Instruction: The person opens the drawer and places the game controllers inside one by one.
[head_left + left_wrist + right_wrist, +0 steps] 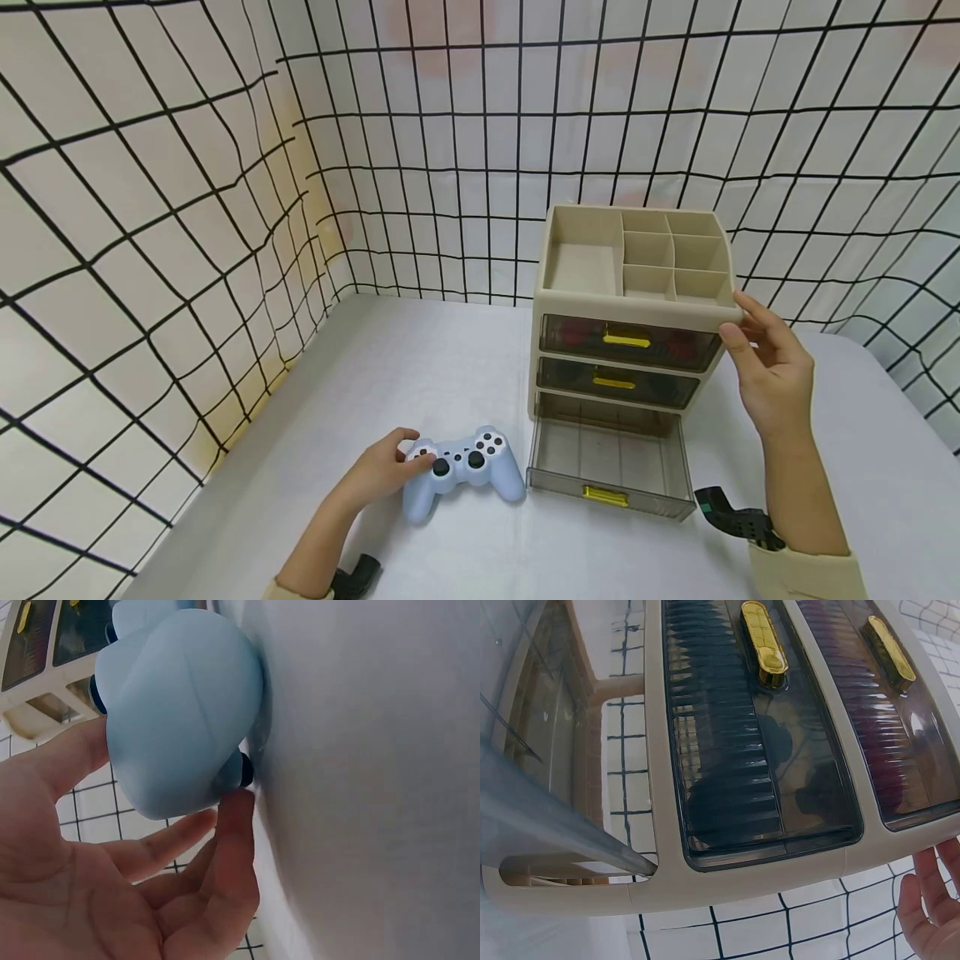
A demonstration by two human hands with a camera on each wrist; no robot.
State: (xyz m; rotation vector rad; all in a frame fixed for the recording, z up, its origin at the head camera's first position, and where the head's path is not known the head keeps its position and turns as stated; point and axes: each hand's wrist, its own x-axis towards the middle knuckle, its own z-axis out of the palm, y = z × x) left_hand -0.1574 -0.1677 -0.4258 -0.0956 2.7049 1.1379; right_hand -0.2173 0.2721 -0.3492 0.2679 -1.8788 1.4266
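On the white tabletop lies a light-blue game controller [465, 468] with black thumbsticks. My left hand [386, 467] holds its left end, the thumb on top near the left stick. In the left wrist view, the fingers [234, 862] of that hand bend toward the controller's far edge [184, 712]. A beige drawer organizer [633, 302] stands to the right, its clear bottom drawer [611, 458] pulled out. My right hand [780, 379] touches the organizer's upper right corner, thumb at the front. In the right wrist view, extended fingers [930, 885] rest against its side.
Two dark drawers with yellow handles, the upper [570, 332] and the middle [558, 377], are closed. Divided compartments [648, 250] form the organizer's top. Black grid netting [450, 142] over white cloth encloses the table [375, 350] at the back and sides.
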